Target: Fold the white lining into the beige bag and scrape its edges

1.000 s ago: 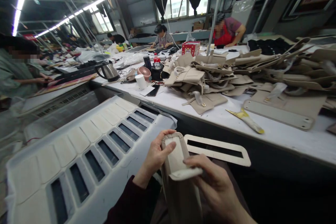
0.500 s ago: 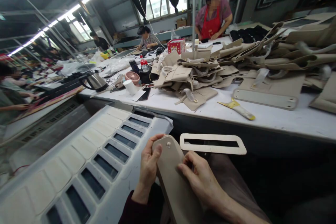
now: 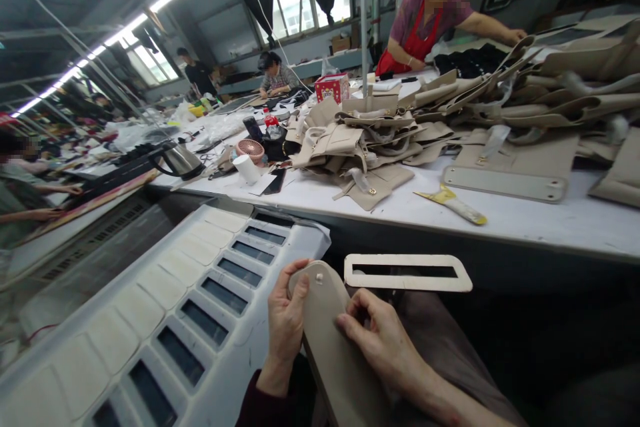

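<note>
Between my hands is a long beige leather-like panel (image 3: 336, 340) with a rounded end and a small whitish stud near its top. My left hand (image 3: 286, 320) is closed on the panel's upper left edge, thumb on the face and fingers behind. My right hand (image 3: 377, 333) pinches the right edge with bent fingers, thumb on the face. The lower end of the panel runs out of the picture. Just beyond my right hand, above my lap, is a cream rounded frame (image 3: 407, 283) with a long slot.
Beige bag pieces (image 3: 330, 143) lie piled on the white table (image 3: 320, 195). A yellow-handled scraper-like tool (image 3: 453, 205) rests near its front edge. At my left stands a pale slotted stand (image 3: 240, 327) with cream pieces. A kettle (image 3: 183, 159), a small fan (image 3: 250, 149) and a co-worker (image 3: 425, 30) are farther off.
Both hands keep their hold on the panel, with hardly any movement. Across the table, the co-worker in the red apron has leaned over and stretched an arm to the right.
</note>
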The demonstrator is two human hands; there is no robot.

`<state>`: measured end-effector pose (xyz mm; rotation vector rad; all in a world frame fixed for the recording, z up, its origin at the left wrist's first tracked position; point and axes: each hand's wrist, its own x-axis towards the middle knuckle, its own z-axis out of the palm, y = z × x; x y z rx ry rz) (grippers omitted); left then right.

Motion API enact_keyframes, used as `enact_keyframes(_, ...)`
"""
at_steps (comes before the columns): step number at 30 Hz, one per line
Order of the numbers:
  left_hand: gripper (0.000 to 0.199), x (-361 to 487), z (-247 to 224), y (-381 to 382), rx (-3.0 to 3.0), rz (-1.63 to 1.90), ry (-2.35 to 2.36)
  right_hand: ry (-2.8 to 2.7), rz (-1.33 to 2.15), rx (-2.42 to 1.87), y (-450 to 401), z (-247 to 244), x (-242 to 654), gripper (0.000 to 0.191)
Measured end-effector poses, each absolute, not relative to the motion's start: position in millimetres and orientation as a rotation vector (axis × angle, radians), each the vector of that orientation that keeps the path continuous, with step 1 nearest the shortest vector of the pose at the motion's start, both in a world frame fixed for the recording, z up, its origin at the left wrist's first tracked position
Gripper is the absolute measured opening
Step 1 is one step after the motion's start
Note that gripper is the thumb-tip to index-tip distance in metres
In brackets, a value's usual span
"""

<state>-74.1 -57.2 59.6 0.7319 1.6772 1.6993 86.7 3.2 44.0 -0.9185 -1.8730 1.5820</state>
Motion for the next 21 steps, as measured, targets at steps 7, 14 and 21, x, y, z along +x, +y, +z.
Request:
enact_keyframes(7, 0.043, -71.6, 60.3, -58.0, 0.734, 1.706, 1.716, -1.772, 1.655, -0.863, 1.1, 53.2, 75.5, 0.022)
enact_keyframes(14, 0.037, -68.0, 63.7, -57.3, 0.706, 1.803, 1.718, -1.895, 1.57, -0.747, 11.0, 69.3, 54.5, 0.014)
enact_keyframes(21, 0.035, -64.1, 68.4, -56.0, 0.57, 1.85, 1.569, -1.781, 1.79, -0.619, 22.9, 62.7, 35.9, 0.026)
